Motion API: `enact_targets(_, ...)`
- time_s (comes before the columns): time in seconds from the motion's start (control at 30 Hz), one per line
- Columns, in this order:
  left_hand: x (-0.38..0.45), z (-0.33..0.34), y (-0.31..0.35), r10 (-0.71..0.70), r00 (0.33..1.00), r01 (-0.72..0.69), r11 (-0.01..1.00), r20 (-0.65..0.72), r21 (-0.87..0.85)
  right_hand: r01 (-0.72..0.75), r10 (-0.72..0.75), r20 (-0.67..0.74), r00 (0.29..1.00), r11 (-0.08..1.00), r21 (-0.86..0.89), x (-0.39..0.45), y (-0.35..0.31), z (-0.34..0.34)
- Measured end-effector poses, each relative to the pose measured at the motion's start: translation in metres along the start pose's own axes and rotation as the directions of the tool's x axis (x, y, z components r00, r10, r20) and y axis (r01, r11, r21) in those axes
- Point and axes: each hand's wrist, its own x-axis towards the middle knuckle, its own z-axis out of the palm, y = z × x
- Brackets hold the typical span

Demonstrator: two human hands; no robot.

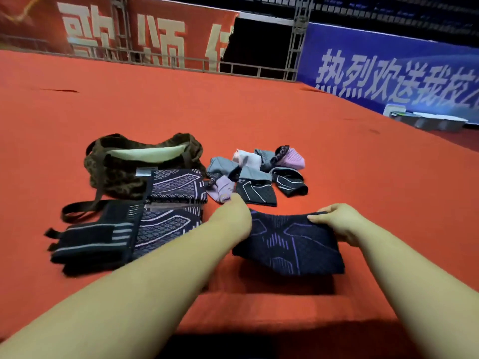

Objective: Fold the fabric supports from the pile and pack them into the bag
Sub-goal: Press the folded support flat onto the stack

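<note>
Brown bag [121, 174] lies on the red surface [337, 161], mouth open toward the camera, pale lining visible inside; no contents can be made out in it. Its strap [77, 207] trails out in front of the bag.

Leaning against the bag's front right side: a flat stack of dark supports with lilac line pattern [173, 203]. Just in front of the bag, touching that stack, sits a folded black support with grey stripes [90, 242].

Right of the bag: the loose pile of small supports [259, 174], grey, pink, lilac and black pieces lying over one another.

In front of that pile, further right of the bag, a dark navy support with purple lines [293, 244] is held up off the surface. Left hand [233, 216] grips its left edge, fingers hidden behind the fabric. Right hand [337, 222] pinches its upper right edge, fingers [317, 217] curled over the fabric, clamped on it.
</note>
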Motion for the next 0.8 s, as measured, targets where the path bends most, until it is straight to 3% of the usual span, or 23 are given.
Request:
enact_targets(0.1, -0.018, 0.042, 0.009, -0.075, 0.989, 0.081, 0.996, 0.125, -0.043, -0.043, 0.040, -0.098, 0.994, 0.999, -0.027, 0.013, 0.035, 0.008)
enact_targets(0.17, -0.024, 0.059, 0.007, -0.058, 0.995, 0.053, 0.997, 0.078, 0.057, -0.075, 0.065, -0.088, 0.994, 0.991, -0.115, 0.014, 0.052, 0.011)
enact_targets(0.27, -0.031, 0.084, 0.006, 0.211, 0.977, -0.207, 0.940, 0.017, 0.272, -0.096, 0.076, -0.080, 0.994, 0.957, -0.274, 0.011, 0.067, 0.013)
enact_targets(0.33, -0.034, 0.095, 0.013, 0.402, 0.910, -0.415, 0.872, 0.103, 0.258, -0.108, 0.079, -0.090, 0.993, 0.917, -0.384, 0.006, 0.068, 0.013)
enact_targets(0.4, -0.037, 0.106, 0.019, 0.466, 0.860, -0.507, 0.828, 0.209, 0.240, -0.144, 0.123, -0.077, 0.989, 0.893, -0.426, 0.004, 0.070, 0.011)
enact_targets(0.5, -0.040, 0.118, 0.018, 0.412, 0.871, -0.470, 0.857, 0.267, 0.212, -0.134, 0.131, -0.033, 0.991, 0.935, -0.329, 0.002, 0.074, 0.008)
enact_targets(0.63, -0.043, 0.118, 0.018, 0.433, 0.865, -0.476, 0.867, 0.254, 0.144, -0.129, 0.114, -0.135, 0.984, 0.986, -0.107, 0.000, 0.075, -0.002)
enact_targets(0.7, -0.043, 0.115, 0.015, 0.431, 0.878, -0.461, 0.879, 0.210, 0.121, -0.117, 0.103, -0.176, 0.979, 0.991, -0.070, -0.004, 0.070, -0.009)
enact_targets(0.8, -0.040, 0.110, 0.001, 0.365, 0.928, -0.371, 0.924, 0.078, 0.090, -0.088, 0.089, -0.129, 0.988, 0.996, 0.007, -0.014, 0.054, -0.010)
